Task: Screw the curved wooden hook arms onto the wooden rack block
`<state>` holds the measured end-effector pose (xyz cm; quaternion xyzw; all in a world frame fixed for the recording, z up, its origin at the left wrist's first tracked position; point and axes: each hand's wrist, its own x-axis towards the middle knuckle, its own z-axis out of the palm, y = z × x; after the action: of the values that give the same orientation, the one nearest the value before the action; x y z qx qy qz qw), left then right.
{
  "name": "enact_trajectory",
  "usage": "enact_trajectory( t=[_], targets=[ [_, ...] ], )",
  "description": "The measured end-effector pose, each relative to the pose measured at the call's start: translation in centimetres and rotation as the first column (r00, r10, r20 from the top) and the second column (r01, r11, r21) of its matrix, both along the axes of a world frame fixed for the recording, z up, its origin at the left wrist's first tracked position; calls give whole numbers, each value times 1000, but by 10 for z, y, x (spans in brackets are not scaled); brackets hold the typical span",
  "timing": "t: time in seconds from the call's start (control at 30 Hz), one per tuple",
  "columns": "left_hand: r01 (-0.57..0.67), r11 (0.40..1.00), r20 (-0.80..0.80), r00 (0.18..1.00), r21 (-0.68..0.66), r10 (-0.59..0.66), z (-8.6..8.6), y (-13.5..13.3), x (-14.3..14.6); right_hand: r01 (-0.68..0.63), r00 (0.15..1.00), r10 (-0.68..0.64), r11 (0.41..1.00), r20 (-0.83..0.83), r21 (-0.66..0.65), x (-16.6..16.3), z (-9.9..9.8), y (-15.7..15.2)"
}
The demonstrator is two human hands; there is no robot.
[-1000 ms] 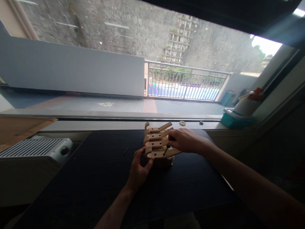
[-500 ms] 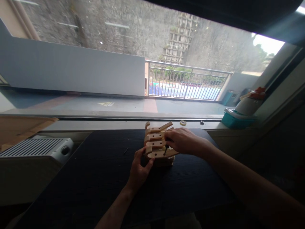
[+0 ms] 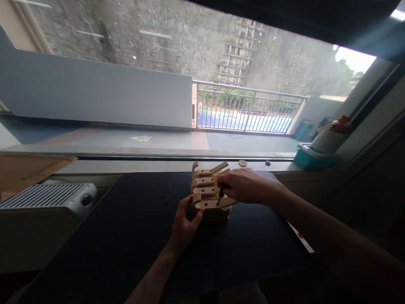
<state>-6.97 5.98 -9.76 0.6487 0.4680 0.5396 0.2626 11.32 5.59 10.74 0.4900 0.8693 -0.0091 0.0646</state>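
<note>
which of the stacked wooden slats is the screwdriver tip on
The nearest, lowest slat; the right hand sets the screwdriver on it, the other slats lying behind.
</note>
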Motion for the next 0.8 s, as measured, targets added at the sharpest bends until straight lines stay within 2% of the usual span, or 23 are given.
enact_trajectory(
  t=[0.13, 0.33, 0.5, 0.63, 0.7, 0.8],
  targets=[
    [0, 1000, -9, 1000, 9, 0, 1, -1, 0, 3, 999, -3, 1000, -32, 4, -1, -8, 2],
    [3, 1000, -9, 1000, 11, -3, 0, -1, 1, 90, 992, -87, 996, -97, 27, 4, -22, 8],
    [6, 1000, 4, 1000, -10, -6, 0, 0, -1, 94, 995, -94, 995, -15, 19, 6, -11, 6],
    [9, 999, 15, 1000, -31, -8, 2, -1, -1, 5, 1000, -5, 1000, 18, 4, 3, 1, 3],
    [16, 999, 17, 1000, -35, -15, 3, -2, 0, -31, 999, 31, 999, 6, -12, 1, 1, 4],
    [16, 999, 14, 1000, -31, -16, 3, -3, 0, -15, 1000, 15, 1000, 9, -10, -2, -5, 6]
  ],
)
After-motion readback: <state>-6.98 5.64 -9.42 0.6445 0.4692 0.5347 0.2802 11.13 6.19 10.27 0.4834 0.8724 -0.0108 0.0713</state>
